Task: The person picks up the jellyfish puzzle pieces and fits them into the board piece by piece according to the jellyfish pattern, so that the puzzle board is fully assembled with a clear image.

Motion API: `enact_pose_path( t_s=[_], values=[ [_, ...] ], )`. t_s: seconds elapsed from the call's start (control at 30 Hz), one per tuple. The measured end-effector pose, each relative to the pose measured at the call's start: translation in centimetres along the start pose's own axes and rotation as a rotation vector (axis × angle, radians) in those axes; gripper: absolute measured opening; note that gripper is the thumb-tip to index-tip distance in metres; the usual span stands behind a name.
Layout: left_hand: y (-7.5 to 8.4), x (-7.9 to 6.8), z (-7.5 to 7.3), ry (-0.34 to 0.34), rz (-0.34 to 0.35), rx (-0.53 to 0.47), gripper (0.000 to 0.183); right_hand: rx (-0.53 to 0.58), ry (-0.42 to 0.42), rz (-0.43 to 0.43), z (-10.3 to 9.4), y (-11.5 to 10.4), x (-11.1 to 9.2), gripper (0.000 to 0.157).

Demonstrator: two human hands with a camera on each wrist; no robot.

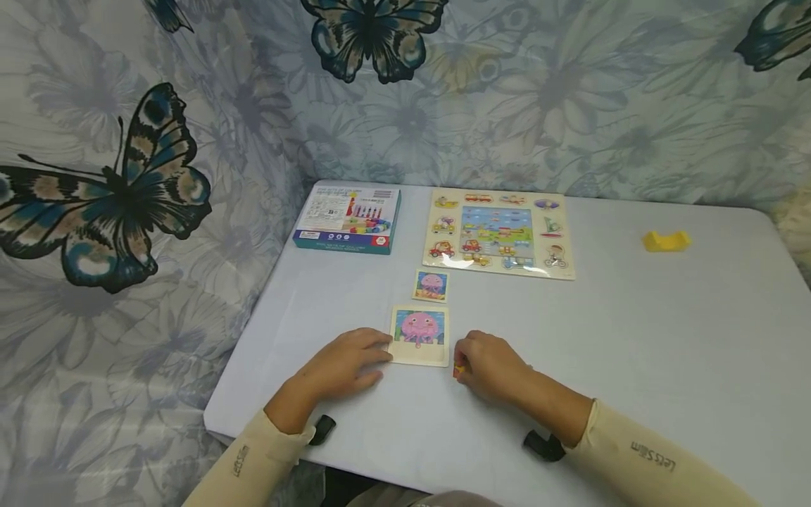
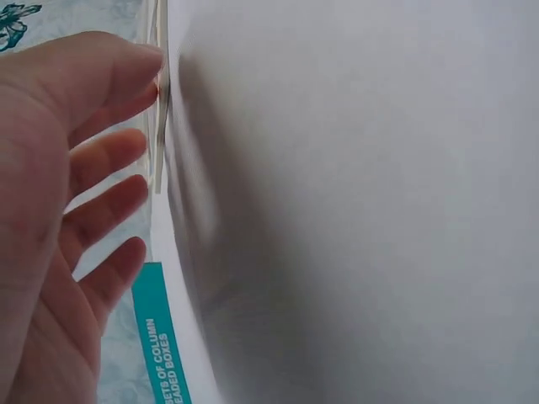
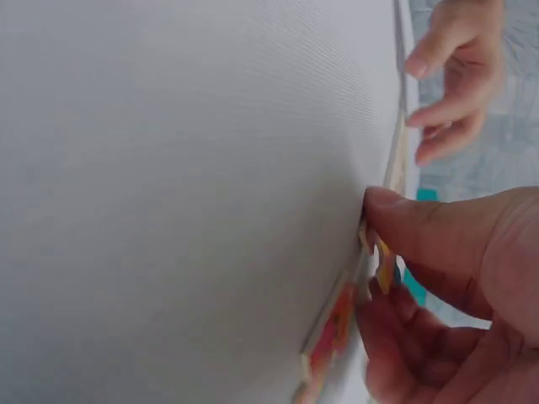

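Observation:
A square wooden puzzle board (image 1: 419,355) with a pink jellyfish picture lies in front of the person; its lower strip is bare wood. Beside its left edge is the left hand (image 1: 355,362), fingers extended and fingertips right at the board. In the left wrist view these fingers (image 2: 118,160) are spread and slightly bent. To the board's right, the right hand (image 1: 491,362) pinches a small yellow-and-orange puzzle piece (image 3: 386,268) between thumb and fingers, partly hidden by them. Near those fingers another small colourful flat piece (image 3: 330,332) shows in the right wrist view.
A small jellyfish picture card (image 1: 431,286) lies just beyond the board. Farther back are a boxed set (image 1: 342,241) and a larger vehicle puzzle (image 1: 564,271). A yellow block (image 1: 667,241) sits at the right on the white table (image 1: 633,338). Butterfly-patterned walls (image 1: 405,134) border it.

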State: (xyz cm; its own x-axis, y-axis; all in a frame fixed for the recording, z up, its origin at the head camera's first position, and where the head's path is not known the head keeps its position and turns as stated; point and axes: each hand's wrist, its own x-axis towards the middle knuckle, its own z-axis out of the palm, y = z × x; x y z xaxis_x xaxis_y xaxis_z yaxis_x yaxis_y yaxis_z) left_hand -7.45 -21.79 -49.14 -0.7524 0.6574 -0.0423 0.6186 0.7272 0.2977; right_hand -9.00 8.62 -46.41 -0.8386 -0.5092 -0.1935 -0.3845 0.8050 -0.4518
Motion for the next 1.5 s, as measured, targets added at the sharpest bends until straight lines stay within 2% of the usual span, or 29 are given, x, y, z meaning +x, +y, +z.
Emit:
enact_pose_path(
  t_s=[0.1,0.23,0.33,0.43,0.6,0.77,1.03,1.23,1.33,1.5],
  values=[
    [0.5,-0.4,-0.2,-0.024,-0.024,0.009,0.036,0.084,-0.044,0.013,-1.1,-0.2,0.7,0.019],
    [1.0,-0.6,-0.7,-0.068,-0.062,0.028,0.04,0.216,-0.059,-0.026,-2.0,-0.6,2.9,0.012],
    [1.3,-0.5,-1.2,-0.099,-0.075,0.05,0.042,0.303,-0.07,-0.06,-1.5,-1.2,5.2,0.008],
    [1.8,-0.3,-1.7,-0.125,-0.075,0.052,0.042,0.355,-0.105,-0.053,-0.3,-2.0,7.1,0.007],
    [2.2,0.1,-2.0,-0.152,-0.094,0.026,0.048,0.28,-0.102,-0.064,1.2,-2.8,8.7,0.004],
    [2.4,0.4,-1.7,-0.155,-0.095,0.071,0.055,0.207,-0.076,-0.058,1.4,-3.1,9.1,0.01],
    [2.4,0.5,-1.7,-0.156,-0.072,0.144,0.05,0.224,-0.083,-0.008,1.2,-3.0,10.1,0.03],
    [2.4,0.9,-1.7,-0.144,-0.048,0.165,0.047,0.207,-0.089,0.022,1.1,-3.0,10.3,0.033],
    [2.4,1.3,-1.7,-0.117,-0.017,0.16,0.042,0.218,-0.099,0.0,1.0,-2.8,10.3,0.031],
    [2.4,1.8,-1.5,-0.106,-0.011,0.118,0.032,0.267,-0.133,-0.111,0.0,-1.5,9.3,0.02]
  ],
)
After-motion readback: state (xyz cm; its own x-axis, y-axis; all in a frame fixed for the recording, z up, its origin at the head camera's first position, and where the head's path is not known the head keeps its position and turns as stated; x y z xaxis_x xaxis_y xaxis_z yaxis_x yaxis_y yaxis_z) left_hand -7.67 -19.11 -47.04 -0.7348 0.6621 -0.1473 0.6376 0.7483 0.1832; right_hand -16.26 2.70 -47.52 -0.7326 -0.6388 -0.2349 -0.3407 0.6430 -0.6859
